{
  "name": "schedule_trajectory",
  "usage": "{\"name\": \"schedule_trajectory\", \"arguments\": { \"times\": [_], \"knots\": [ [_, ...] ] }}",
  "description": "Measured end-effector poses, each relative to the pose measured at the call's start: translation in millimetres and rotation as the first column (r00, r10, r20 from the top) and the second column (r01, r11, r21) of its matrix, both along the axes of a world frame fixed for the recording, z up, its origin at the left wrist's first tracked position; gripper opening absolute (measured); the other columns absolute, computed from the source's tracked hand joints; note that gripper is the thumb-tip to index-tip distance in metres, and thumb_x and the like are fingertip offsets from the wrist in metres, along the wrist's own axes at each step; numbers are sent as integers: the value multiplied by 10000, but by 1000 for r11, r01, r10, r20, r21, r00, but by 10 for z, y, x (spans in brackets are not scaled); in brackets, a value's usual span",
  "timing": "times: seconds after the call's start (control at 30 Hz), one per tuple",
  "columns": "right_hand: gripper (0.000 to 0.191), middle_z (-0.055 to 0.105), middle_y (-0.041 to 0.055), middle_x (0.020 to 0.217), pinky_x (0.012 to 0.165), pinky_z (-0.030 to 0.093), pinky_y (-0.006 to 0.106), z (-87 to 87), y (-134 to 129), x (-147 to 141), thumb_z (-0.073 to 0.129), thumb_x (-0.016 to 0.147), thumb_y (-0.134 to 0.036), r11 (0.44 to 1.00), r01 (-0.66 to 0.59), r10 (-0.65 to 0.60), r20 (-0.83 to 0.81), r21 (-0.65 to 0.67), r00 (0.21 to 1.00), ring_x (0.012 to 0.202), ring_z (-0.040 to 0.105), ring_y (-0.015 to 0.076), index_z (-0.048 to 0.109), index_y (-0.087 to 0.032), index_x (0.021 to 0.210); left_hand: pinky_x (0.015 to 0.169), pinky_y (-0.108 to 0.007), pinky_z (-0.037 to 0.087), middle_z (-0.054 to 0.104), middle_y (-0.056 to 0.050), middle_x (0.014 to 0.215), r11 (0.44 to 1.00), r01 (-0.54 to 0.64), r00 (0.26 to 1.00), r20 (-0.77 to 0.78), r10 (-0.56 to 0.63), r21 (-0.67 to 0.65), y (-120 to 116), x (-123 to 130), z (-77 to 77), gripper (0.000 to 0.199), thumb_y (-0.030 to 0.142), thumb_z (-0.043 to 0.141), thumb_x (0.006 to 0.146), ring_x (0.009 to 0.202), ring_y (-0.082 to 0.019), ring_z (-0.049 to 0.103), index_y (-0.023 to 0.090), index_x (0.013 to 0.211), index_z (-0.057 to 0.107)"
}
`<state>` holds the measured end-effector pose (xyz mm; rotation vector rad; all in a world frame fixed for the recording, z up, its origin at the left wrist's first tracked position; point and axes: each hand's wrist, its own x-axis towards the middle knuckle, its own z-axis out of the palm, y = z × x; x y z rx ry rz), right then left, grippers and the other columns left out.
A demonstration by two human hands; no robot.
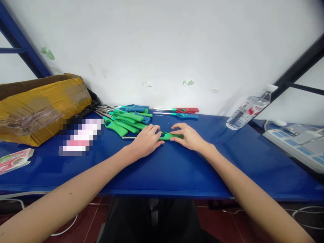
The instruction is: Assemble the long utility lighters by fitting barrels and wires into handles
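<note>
A green long-necked lighter [167, 136] lies sideways on the blue table between my hands, its metal tube pointing left. My left hand [149, 140] is closed over the lighter's neck, the thumb stretched toward the trigger ring. At the handle end, my right hand [187, 136] pinches the green body between thumb and fingers. Just behind my left hand, a heap of green and blue lighters [126, 118] lies with the tubes to the left. A red lighter [187, 110] and a blue lighter [186, 115] rest side by side near the wall.
A taped cardboard box [43, 108] stands at left, with a torn pink packet [16, 160] in front and a blurred patch beside it. At right are a water bottle [249, 108] and a white power strip [296, 146]. The white wall [162, 44] bounds the blue table [162, 172].
</note>
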<state>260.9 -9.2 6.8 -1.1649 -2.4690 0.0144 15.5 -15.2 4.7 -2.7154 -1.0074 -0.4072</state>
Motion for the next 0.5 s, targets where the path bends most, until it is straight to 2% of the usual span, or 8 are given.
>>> {"name": "schedule_trajectory", "arguments": {
  "times": [0.1, 0.23, 0.33, 0.5],
  "knots": [
    [289, 680, 114, 1253, 1030, 501, 497, 6, -7, -20, 633, 920, -390, 1000, -13, 13, 8, -1, 1000, 1195, 610, 305, 774, -224, 1109, 1130, -452, 332, 414, -258, 1506, 997, 45, 998, 39, -43, -62, -70, 100, -75, 652, 508, 343, 1039, 1407, -350, 380, -3, 1430, 444],
    [279, 680, 109, 1255, 1029, 500, 493, 28, -1, -11, 635, 917, -392, 999, -31, 31, -14, -22, 999, 1195, 611, 299, 775, -244, 1108, 1192, -464, 248, 294, -264, 1578, 979, 58, 998, 19, -55, -194, -93, 158, -170, 801, 625, 212, 1021, 1493, -330, 259, 2, 1517, 294],
    [294, 667, 108, 1283, 1044, 490, 482, 75, 47, 100, 665, 892, -411, 997, -54, 53, -31, -46, 998, 1210, 609, 298, 772, -250, 1114, 1204, -475, 220, 232, -249, 1605, 976, 57, 998, 25, -53, -210, -99, 151, -187, 827, 667, 227, 1001, 1513, -332, 193, 53, 1555, 232],
    [282, 731, 119, 1141, 1019, 494, 487, 106, 174, 411, 629, 910, -393, 984, 180, -178, -124, 7, 976, 1119, 657, 294, 766, -197, 1060, 1182, -525, 239, 179, -227, 1628, 967, 60, 998, -6, -64, -249, -124, 142, -114, 775, 668, 285, 994, 1512, -372, 167, 174, 1587, 210]
  ]
}}
